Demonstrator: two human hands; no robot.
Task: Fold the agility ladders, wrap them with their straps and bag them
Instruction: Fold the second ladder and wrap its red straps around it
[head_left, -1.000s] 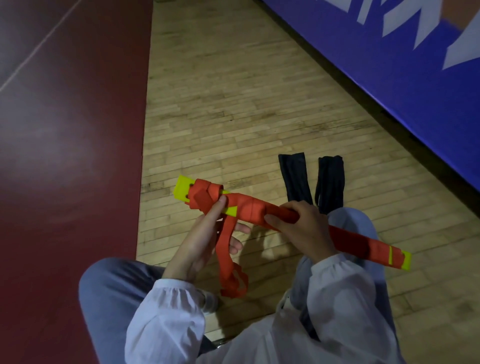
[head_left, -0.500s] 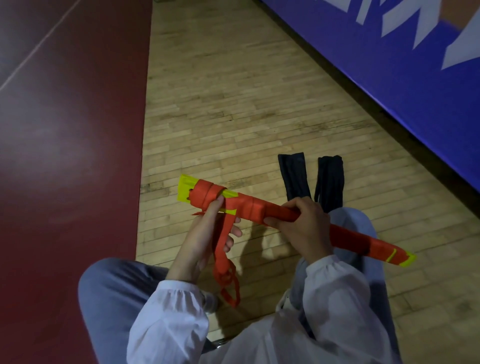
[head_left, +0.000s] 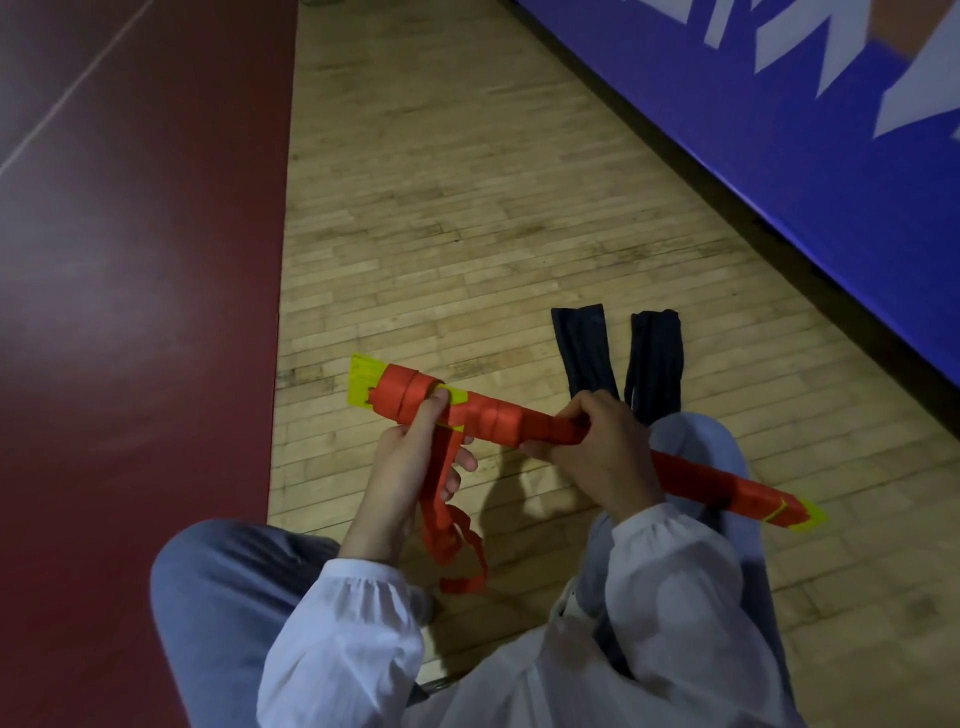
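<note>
Where the folded ladder (head_left: 498, 423) sits: held in the air over the person's lap, slanting from upper left to lower right, its lower end passing over the right knee
Ladder build: flat yellow plastic rungs stacked into one long, narrow bar; yellow shows at both ends and in a small gap beside the left thumb
Strap (head_left: 441, 519): orange woven webbing, wound in overlapping bands along almost the whole bar; the loose tail hangs from the left hand in limp, crumpled loops between the knees
Left hand (head_left: 400, 467): thumb pressed flat on the windings near the upper yellow end, fingers curled beneath the bar, strap tail running down through them; bar and strap both pinched
Right hand (head_left: 597, 452): fingers and thumb closed round the wrapped bar at about mid-length, a full firm hold
Black bags (head_left: 584, 348): two long narrow pieces of dull soft fabric, creased lengthwise, lying flat on the floor just beyond the right knee; the second (head_left: 655, 353) lies beside the first, slightly apart; near ends hidden behind hand and knee; contents cannot be told
Clothing: thin white sleeves (head_left: 363, 623) with gathered cuffs; blue-grey trousers (head_left: 218, 597)
Wood floor (head_left: 467, 208): pale narrow strips, worn and scuffed
Red floor area (head_left: 130, 312): smooth, dark, slightly glossy, left of the wood; a thin pale line crosses its far corner
Blue banner (head_left: 779, 156): runs along the right side above a dark base strip; large white lettering, cropped, not legible
</note>
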